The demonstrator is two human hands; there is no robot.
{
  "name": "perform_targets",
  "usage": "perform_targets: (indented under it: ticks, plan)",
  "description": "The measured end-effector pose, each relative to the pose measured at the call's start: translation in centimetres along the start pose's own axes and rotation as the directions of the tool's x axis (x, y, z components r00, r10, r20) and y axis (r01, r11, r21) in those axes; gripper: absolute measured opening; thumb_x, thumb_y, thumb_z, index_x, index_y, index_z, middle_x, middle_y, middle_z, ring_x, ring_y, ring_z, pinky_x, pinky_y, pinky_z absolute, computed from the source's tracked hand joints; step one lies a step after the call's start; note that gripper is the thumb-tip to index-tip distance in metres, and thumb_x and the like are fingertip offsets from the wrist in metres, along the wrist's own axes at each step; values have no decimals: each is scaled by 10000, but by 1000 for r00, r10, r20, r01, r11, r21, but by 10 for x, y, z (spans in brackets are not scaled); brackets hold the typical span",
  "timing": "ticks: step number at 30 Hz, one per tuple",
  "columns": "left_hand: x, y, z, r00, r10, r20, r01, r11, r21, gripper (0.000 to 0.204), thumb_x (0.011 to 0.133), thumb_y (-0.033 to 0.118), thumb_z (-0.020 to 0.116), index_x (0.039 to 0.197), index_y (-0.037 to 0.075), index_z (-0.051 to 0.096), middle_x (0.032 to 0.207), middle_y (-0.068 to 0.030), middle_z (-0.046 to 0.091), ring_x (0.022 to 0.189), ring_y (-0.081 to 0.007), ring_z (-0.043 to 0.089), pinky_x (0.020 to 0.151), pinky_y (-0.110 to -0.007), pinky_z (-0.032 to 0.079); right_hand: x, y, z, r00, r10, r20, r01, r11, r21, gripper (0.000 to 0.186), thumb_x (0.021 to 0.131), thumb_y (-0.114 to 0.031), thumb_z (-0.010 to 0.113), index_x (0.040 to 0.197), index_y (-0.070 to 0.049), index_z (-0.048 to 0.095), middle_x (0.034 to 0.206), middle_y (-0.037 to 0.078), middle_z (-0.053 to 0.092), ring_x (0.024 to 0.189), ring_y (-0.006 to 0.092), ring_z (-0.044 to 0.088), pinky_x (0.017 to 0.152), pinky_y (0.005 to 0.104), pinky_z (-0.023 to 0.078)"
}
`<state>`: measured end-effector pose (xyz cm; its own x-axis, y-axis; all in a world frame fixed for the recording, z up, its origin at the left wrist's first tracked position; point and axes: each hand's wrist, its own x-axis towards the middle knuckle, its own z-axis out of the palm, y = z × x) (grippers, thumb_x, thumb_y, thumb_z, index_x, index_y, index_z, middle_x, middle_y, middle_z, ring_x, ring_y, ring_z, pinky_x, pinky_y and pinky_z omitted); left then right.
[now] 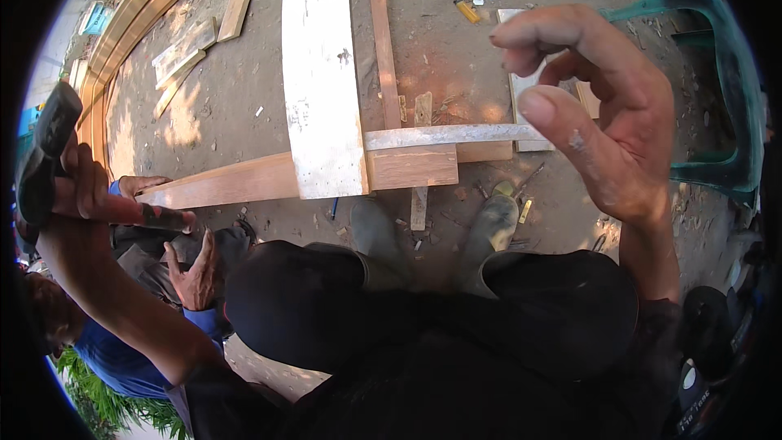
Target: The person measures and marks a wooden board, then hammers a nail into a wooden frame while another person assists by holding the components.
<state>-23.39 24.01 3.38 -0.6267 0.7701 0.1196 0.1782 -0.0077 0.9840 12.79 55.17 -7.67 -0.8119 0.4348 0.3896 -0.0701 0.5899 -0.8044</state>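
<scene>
With pale lettering on a dark item (699, 407) at lower right. Clamping the left hand (86, 178) around a red-handled, black-headed hammer (107, 210), raised at far left. Holding the right hand (607, 110) up, well apart, loosely curled and unclosed. Facing a flat, scuffed white plank (320, 73) laid across grained brown timber (232, 182).

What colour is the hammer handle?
The hammer handle is red, with a dark stretch near its end; best seen in the head view.
</scene>
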Motion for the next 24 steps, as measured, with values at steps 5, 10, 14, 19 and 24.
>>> perform_targets:
  ticks: [5, 10, 14, 19, 24]
  plan:
    - [48, 16, 160, 934, 304, 189, -347, 896, 275, 362, 1040, 208, 603, 1338, 4, 620, 1086, -126, 680, 681, -129, 534, 611, -271, 504, 42, -31, 56, 867, -286, -408, 348, 933, 85, 482, 888, -374, 805, 1116, 37, 695, 941, 157, 704, 890, 294, 693, 774, 377, 531]
    - [63, -11, 244, 786, 448, 426, -615, 496, 613, 355, 1047, 244, 609, 1311, 15, 676, 1234, -140, 728, 912, -168, 729, 784, -303, 605, 39, -11, 34, 988, 146, -54, -105, 877, 469, 422, 966, -341, 758, 1097, 45, 647, 683, 38, 563, 602, 157, 561, 576, 305, 448]
    - [104, -71, 278, 932, 112, 345, -152, 984, 91, 306, 1058, 277, 636, 1213, 32, 733, 1138, -112, 762, 1042, -217, 754, 861, -328, 620, -18, 14, -22, 827, 514, -225, -430, 839, 334, 380, 995, -351, 746, 1022, 16, 655, 640, -32, 501, 533, 65, 482, 491, 266, 368]
    - [54, -137, 262, 666, -448, 596, 92, 843, 531, 188, 1070, 187, 645, 1044, 2, 653, 943, -68, 757, 934, -127, 736, 806, -297, 605, -119, 22, -64, 802, 546, -242, -514, 838, 183, 353, 1087, -291, 591, 1194, 45, 598, 611, -65, 408, 483, 8, 343, 458, 194, 248]
    - [45, -127, 250, 646, -518, 562, 105, 788, 606, 210, 1088, 129, 591, 1167, -65, 605, 941, -117, 751, 913, -135, 745, 800, -292, 608, -107, 7, -54, 842, 539, 25, -539, 842, 0, 431, 971, -272, 698, 1252, 46, 625, 859, -8, 543, 757, 85, 466, 685, 253, 361]
